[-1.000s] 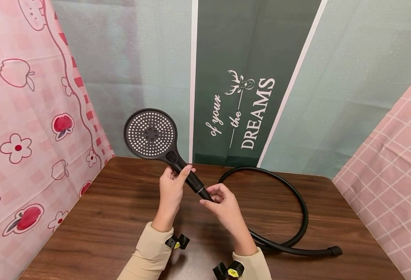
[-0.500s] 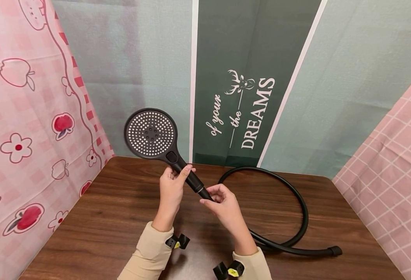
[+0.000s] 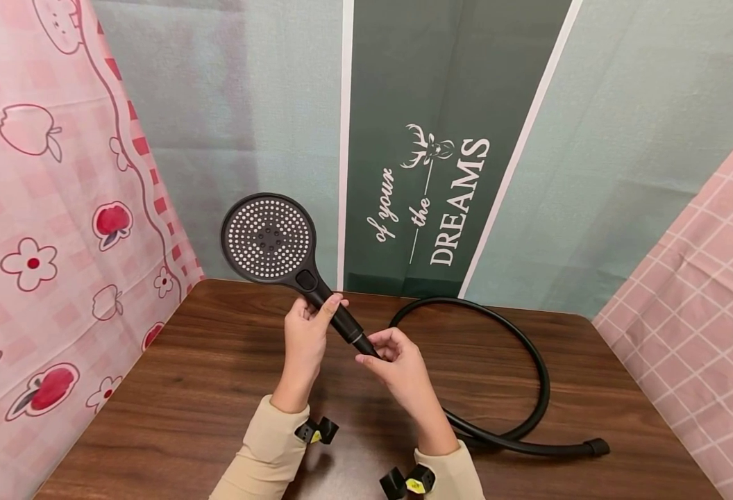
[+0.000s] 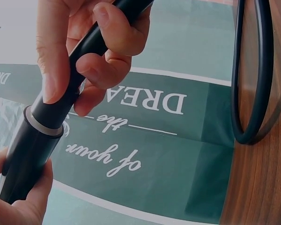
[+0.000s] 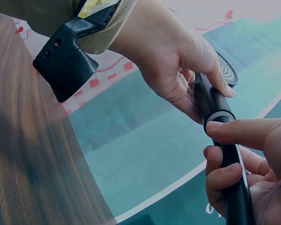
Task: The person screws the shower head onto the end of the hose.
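Note:
Held up over the table is a black shower head (image 3: pixel 269 238), its round face of white nozzles turned toward the head camera. My left hand (image 3: pixel 305 338) grips the handle (image 3: pixel 344 321) below the button, thumb in front. My right hand (image 3: pixel 402 364) pinches the black end piece of the hose (image 3: pixel 366 346) right under the handle. In the left wrist view a pale ring (image 4: pixel 43 125) shows between handle and end piece. The right wrist view has my right thumb (image 5: pixel 225 131) at this joint and the fingers curled round the end piece. My palm hides where the hose leaves it.
The rest of the black hose (image 3: pixel 543 375) lies in a loop on the right of the wooden table (image 3: pixel 173 410). Its other end fitting (image 3: pixel 597 446) points right. Printed cloths (image 3: pixel 285 104) hang behind and at both sides. Small black wrist cameras (image 3: pixel 316 432) sit on both sleeves.

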Motion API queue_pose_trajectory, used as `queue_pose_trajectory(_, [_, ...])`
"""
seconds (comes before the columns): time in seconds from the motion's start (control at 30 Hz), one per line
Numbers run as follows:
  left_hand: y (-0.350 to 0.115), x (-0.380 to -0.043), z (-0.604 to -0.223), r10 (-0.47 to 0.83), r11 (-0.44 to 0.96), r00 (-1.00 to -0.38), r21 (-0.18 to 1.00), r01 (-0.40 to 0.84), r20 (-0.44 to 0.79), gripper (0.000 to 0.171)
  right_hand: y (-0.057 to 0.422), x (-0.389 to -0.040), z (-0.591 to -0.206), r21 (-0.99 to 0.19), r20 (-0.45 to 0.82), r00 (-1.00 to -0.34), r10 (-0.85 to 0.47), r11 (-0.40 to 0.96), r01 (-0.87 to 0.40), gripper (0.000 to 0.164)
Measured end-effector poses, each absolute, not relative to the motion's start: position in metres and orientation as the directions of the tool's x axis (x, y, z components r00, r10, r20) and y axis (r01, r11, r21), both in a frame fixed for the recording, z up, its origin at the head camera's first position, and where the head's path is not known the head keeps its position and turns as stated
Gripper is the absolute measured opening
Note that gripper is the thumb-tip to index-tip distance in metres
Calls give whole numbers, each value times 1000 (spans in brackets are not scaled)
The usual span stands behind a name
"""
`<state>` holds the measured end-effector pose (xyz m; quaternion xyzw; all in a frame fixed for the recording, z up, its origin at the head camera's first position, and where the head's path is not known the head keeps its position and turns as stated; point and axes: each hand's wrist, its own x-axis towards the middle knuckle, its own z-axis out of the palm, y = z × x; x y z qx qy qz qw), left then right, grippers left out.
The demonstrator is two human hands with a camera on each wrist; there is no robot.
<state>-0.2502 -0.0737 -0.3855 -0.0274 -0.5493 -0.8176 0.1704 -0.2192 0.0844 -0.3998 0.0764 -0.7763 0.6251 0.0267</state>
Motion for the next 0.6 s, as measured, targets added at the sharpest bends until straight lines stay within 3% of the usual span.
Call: queue_pose_trajectory(0.6, [-74, -251, -386, -244, -338, -942, 890, 306, 231, 26, 84, -220, -401, -972, 138, -986, -90, 180, -152, 33])
